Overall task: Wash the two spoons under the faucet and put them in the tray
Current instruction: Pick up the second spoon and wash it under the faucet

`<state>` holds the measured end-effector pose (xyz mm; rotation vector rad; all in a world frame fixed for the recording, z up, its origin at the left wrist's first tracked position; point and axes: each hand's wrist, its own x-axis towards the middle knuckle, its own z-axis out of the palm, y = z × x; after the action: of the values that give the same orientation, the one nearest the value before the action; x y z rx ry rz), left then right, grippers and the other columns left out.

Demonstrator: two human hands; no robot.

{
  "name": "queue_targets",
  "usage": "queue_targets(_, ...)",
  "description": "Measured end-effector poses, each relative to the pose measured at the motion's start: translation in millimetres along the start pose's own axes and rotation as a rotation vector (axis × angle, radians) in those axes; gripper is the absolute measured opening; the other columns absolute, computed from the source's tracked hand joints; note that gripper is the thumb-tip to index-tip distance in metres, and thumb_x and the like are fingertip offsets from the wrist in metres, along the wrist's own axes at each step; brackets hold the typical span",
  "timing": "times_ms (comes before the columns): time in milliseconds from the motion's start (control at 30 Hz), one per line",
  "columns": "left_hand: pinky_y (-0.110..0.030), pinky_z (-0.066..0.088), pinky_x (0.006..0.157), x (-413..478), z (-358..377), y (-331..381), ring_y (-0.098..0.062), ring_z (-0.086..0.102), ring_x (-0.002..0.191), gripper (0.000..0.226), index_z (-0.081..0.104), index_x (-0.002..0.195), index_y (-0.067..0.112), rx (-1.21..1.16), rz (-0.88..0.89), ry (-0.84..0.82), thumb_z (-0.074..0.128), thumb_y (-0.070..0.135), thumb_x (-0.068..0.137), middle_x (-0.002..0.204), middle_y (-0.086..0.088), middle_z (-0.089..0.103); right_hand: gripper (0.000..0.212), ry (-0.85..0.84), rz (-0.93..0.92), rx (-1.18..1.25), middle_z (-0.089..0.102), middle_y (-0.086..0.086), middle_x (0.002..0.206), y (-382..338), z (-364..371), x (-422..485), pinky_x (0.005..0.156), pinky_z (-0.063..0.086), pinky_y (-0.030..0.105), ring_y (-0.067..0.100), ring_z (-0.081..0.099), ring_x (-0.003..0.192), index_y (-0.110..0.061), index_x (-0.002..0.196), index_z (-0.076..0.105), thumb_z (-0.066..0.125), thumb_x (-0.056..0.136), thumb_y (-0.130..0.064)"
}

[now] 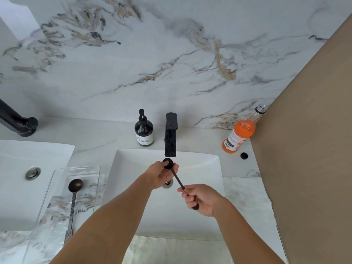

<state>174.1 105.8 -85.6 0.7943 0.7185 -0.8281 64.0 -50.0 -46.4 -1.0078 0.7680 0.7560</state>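
Note:
A black spoon [178, 180] is held over the white sink [205, 164], its round bowl just under the spout of the black faucet [170, 138]. My left hand [162, 174] pinches the spoon's bowl with fingers and thumb. My right hand [202, 200] is closed around the handle's end. A second, dark metal spoon [73, 199] with a twisted handle lies in the clear tray [55, 180] on the counter to the left of the sink. I cannot tell whether water is running.
A dark soap pump bottle [143, 131] stands left of the faucet. An uncapped orange drink bottle [241, 132] leans at the right, its black cap [244, 155] on the counter. A second sink [22, 168] with a drain lies far left. A tan wall borders the right.

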Motion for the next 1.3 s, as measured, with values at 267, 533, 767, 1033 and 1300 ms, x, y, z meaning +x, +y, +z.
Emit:
queue_targets(267,-0.024,0.044,0.044,14.0,18.9,-6.6,-0.019,0.049,0.043,0.029,0.053,0.084,0.006,0.619,0.231,0.178,0.042,0.025,0.103,0.059,-0.008,0.055,0.027,0.189,-0.19,-0.004,0.048,0.008,0.065,19.6,21.2,6.1,0.048,0.025,0.023,0.012,0.036,0.049,0.009,0.1,0.064,0.038,0.098,0.004)
queue_targets(533,-0.039,0.054,0.07,9.3,11.3,-16.2,-0.029,0.068,0.079,0.02,0.055,0.101,0.008,0.148,-0.008,-0.071,0.036,0.013,0.101,0.1,-0.016,0.072,0.026,0.235,-0.159,0.068,0.047,0.008,0.065,25.1,32.2,10.6,0.048,0.025,0.024,0.014,0.035,0.051,0.009,0.104,0.064,0.039,0.1,0.002)
queue_targets(767,-0.028,0.055,0.046,10.1,-4.8,-18.0,-0.024,0.056,0.05,0.044,0.061,0.091,0.001,0.713,0.199,0.365,0.041,0.038,0.102,0.071,-0.013,0.062,0.026,0.277,-0.18,-0.078,0.047,0.007,0.061,35.3,35.0,7.9,0.047,0.024,0.023,0.013,0.034,0.048,0.004,0.094,0.065,0.04,0.099,0.001)
queue_targets(1033,-0.035,0.052,0.071,-2.6,-8.6,-7.5,-0.024,0.07,0.091,0.02,0.062,0.105,0.012,0.349,-0.068,-0.086,0.044,0.015,0.095,0.109,-0.005,0.075,0.028,0.335,-0.239,-0.068,0.05,0.006,0.061,43.0,31.1,10.4,0.045,0.029,0.023,0.014,0.037,0.047,0.002,0.093,0.067,0.04,0.099,0.0)
queue_targets(1300,-0.034,0.048,0.073,-15.6,15.7,36.6,-0.024,0.061,0.081,0.041,0.066,0.105,0.008,0.499,0.472,0.373,0.039,0.037,0.098,0.101,-0.008,0.071,0.027,0.252,-0.191,-0.01,0.05,0.01,0.066,42.8,32.1,6.9,0.047,0.031,0.026,0.016,0.039,0.05,0.008,0.099,0.065,0.039,0.1,0.002)
